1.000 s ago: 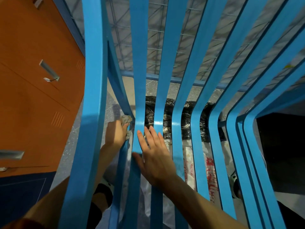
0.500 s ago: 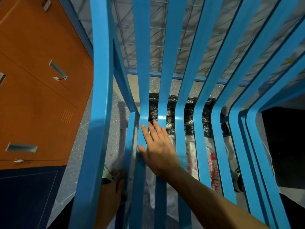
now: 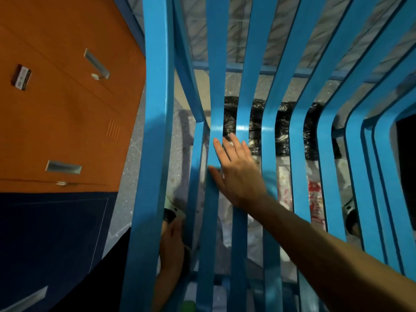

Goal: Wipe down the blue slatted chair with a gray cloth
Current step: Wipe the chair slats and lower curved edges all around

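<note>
Now right hand [image 3: 237, 176] flat, fingers straight, on chair slats [image 3: 216, 64]; left hand [image 3: 172, 246] below, grip unclear.

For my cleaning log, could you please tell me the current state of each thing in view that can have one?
right hand: open, fingers straight, pressed flat on the slats.
left hand: low behind the chair's left rail, mostly hidden; its grip cannot be told.
blue slatted chair: braced by the right hand.
gray cloth: not visible.
orange locker doors: shut.
</note>
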`<state>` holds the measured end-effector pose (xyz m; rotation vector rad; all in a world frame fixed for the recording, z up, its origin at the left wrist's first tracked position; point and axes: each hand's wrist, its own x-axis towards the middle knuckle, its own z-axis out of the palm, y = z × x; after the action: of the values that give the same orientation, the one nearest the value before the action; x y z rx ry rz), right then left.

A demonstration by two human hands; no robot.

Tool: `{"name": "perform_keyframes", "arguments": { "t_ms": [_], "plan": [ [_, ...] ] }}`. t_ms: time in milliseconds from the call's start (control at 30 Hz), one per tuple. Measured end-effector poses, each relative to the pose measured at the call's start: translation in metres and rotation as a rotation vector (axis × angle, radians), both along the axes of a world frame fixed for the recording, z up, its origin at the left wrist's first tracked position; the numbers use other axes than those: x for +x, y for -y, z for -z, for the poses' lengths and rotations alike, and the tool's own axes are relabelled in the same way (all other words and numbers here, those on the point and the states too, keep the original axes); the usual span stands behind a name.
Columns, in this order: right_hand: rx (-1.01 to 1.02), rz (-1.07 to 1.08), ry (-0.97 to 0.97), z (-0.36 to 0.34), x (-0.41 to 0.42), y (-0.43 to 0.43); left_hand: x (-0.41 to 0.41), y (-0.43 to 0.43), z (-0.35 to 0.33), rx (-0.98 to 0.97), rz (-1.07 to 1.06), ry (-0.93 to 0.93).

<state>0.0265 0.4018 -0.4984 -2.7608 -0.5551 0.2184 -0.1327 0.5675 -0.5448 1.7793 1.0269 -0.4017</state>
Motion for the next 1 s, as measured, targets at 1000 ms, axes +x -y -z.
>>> {"name": "perform_keyframes", "arguments": {
  "t_ms": [1000],
  "plan": [
    [-0.029,0.009,0.048,0.002,-0.006,-0.001,0.116,-0.011,-0.019,0.19,0.472,0.008]
  ]
}}
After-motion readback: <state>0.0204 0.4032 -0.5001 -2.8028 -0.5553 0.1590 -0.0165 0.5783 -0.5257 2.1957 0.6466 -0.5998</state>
